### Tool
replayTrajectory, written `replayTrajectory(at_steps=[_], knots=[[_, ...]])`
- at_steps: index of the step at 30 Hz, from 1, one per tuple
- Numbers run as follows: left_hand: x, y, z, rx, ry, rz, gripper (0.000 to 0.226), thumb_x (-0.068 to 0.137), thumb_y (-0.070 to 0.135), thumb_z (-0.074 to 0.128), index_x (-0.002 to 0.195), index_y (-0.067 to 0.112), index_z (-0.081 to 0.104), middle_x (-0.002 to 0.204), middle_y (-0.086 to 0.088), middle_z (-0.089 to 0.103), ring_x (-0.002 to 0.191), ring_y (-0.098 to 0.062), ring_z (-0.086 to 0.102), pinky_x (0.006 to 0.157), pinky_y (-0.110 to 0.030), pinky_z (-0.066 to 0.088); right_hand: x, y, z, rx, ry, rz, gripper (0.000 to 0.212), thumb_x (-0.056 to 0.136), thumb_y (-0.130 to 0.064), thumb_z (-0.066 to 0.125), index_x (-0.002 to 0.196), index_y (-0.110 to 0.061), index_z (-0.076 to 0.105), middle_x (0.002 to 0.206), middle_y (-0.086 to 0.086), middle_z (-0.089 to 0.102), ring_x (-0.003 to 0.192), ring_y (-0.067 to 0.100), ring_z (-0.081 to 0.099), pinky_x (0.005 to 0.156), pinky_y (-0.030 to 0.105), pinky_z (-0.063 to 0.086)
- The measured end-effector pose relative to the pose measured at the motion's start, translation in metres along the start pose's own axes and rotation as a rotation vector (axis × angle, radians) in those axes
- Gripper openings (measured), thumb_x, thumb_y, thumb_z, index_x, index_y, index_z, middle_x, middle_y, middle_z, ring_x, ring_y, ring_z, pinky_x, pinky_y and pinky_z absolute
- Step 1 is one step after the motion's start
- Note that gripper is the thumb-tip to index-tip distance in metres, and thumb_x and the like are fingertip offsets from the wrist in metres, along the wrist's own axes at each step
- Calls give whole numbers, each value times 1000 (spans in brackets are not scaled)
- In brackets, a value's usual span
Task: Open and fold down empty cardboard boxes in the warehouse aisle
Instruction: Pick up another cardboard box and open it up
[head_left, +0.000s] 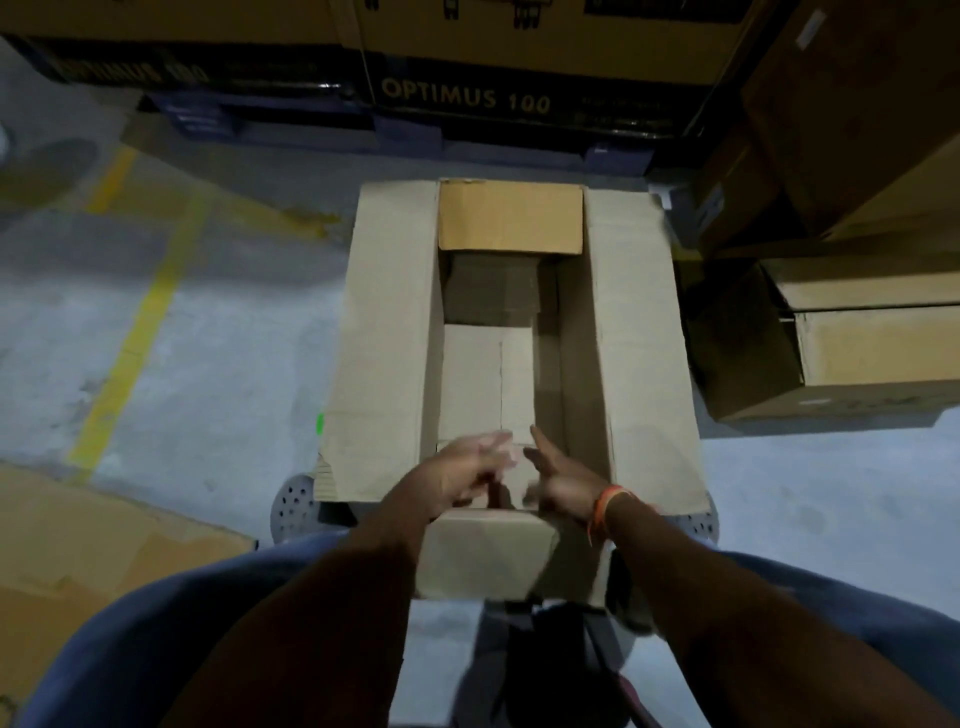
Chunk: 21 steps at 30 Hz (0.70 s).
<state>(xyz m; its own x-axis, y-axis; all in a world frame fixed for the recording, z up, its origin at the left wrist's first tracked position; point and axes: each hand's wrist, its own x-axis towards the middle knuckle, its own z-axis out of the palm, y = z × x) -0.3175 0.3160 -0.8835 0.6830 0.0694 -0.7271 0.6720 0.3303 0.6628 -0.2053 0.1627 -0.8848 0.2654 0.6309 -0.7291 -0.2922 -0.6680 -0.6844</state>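
Box: open cardboard box at frame centre, side flaps spread flat, far flap tipped inward.
Near flap: near flap hangs toward the person, lower centre.
Left hand: left hand over the near rim, fingers blurred; grip cannot be told.
Right hand: right hand beside it, fingers extended, open, likely reaching to press the flap down.
Surroundings: stacked cartons at right.

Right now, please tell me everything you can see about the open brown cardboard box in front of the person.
The open brown cardboard box is plain corrugated board, standing upright on the grey floor. Its two long flaps spread outward; the far short flap tilts inward, the near one hangs toward the person. Inside lies loose cardboard. Both blurred hands, left hand and right hand, hover at its near edge.
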Motion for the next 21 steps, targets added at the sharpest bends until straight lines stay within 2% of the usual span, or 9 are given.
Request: replayTrajectory(at_steps=[1,3,5,6,9,13,16,19,21], knots=[[5,9,2,-320,62,54,65,82,41,77,141,24,54,137,-8,64,118,-20,62,113,-38,41,2,-13,3,365,72,-48,112,70,-7,65,161,-26,3,164,10,25,147,26,33,98,26,45],[15,28,7,-781,134,154,71,84,47,69,145,17,49,142,-11,61,128,-26,59,118,-43,36,11,-40,3,970,172,-120,85,81,-13,57,158,-19,23,158,13,39,144,27,38,115,36,34],[31,45,12,-1012,142,190,74,90,51,61,148,9,44,146,-18,56,134,-32,54,120,-46,34,25,-63,-6,1305,195,-152,55,95,-23,48,149,-11,42,148,17,51,139,30,45,121,43,29],[39,53,16,-1071,149,190,75,93,52,58,149,5,42,147,-20,53,136,-33,52,119,-46,35,31,-73,-11,1389,189,-166,52,97,-28,48,145,-9,46,144,18,54,137,31,48,121,44,29],[70,79,20,-1204,169,215,77,97,52,54,151,0,38,149,-22,50,136,-32,51,111,-43,42,57,-92,-29,1508,155,-219,63,96,-42,51,147,-7,43,142,20,56,135,33,50,120,45,31],[128,122,4,-1305,98,272,82,96,52,56,154,-1,33,145,-23,54,135,-34,51,118,-45,36,110,-115,-63,1634,195,-303,73,97,-50,49,153,-5,34,149,22,47,138,36,46,119,48,32],[164,150,-19,-1366,75,295,89,95,51,59,158,2,22,150,-25,47,140,-37,45,120,-48,33,152,-139,-87,1624,233,-328,81,98,-52,47,159,-8,18,158,20,34,145,35,37,120,47,30],[188,181,-40,-1354,117,320,91,96,50,57,163,12,9,163,-20,29,150,-37,30,122,-51,26,181,-169,-110,1601,257,-325,92,94,-59,49,161,-15,4,167,12,15,153,30,19,123,47,20],[194,199,-46,-1279,198,326,86,95,49,58,163,17,16,165,-15,27,151,-35,27,121,-51,26,188,-182,-123,1575,307,-328,92,91,-61,51,162,-20,8,168,9,11,154,28,13,124,48,16]])
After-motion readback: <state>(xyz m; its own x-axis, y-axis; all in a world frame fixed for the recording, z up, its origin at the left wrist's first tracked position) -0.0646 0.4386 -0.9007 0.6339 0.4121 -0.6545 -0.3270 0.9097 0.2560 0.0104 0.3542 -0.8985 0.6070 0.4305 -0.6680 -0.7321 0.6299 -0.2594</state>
